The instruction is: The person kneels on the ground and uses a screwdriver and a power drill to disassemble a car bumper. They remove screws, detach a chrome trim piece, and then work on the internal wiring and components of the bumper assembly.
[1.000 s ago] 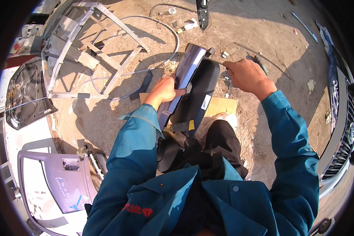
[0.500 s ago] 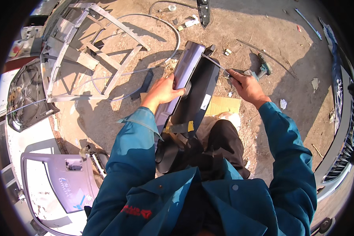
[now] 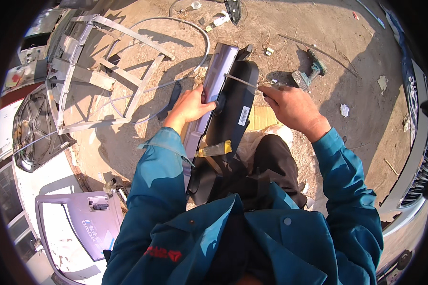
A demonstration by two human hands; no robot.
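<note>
My left hand (image 3: 190, 107) grips the long glossy lilac part (image 3: 217, 64) by its left side, thumb across it, at about its middle. This part lies along a black plastic part (image 3: 237, 90) with a white label, held over my lap. My right hand (image 3: 290, 107) is closed on a thin metal rod tool (image 3: 242, 80), perhaps a screwdriver; its handle is hidden in my fingers, and its tip is against the upper right edge of the lilac part. Lower down, a yellow-handled tool (image 3: 218, 148) lies across both parts.
A cordless drill (image 3: 313, 66) and flattened cardboard (image 3: 261, 114) lie on the dirt ground. A metal frame (image 3: 145, 88) with hoses is at upper left, a black panel (image 3: 33, 135) and lilac door (image 3: 71, 211) at left, a grey car bumper (image 3: 413, 142) at right.
The tool's tip has moved down along the lilac part's edge. The drill now shows fully beside my right hand. The parts appear slightly further left and higher in view.
</note>
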